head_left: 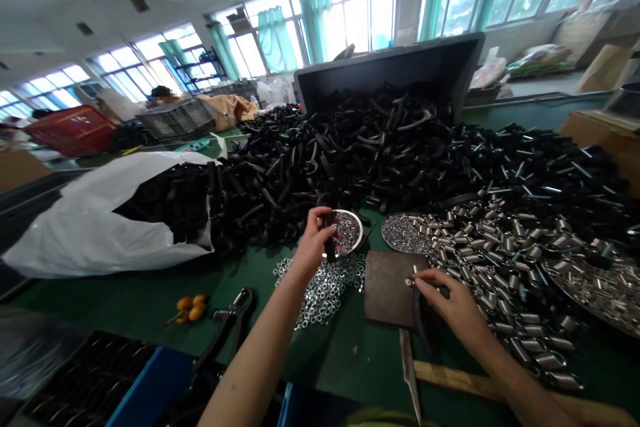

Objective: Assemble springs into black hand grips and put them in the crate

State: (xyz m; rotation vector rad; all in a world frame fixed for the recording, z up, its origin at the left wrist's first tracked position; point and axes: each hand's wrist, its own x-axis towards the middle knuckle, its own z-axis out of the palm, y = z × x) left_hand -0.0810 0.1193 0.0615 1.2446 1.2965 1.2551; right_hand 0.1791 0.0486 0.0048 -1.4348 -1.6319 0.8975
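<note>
My left hand [316, 239] is closed around a black plastic part [329, 248], held over the near edge of a round metal dish [358, 240] of small metal pieces. Loose nuts [323, 293] lie heaped below that dish. My right hand [447, 297] is closed on a black curved handle [424, 323] at the right edge of a flat metal block [387, 287]. Small silvery pieces show at its fingertips over the block; their kind is too small to tell. A hammer with a wooden handle [453, 377] lies below the block, partly under my right forearm.
Black handles [350, 153] spill from a tipped grey bin [390, 70]. Springs [500, 280] and a second dish of small parts [405, 233] lie right. A white sack [100, 213], orange fruits [191, 307] and a blue-edged box [150, 387] are left. A person sits far back.
</note>
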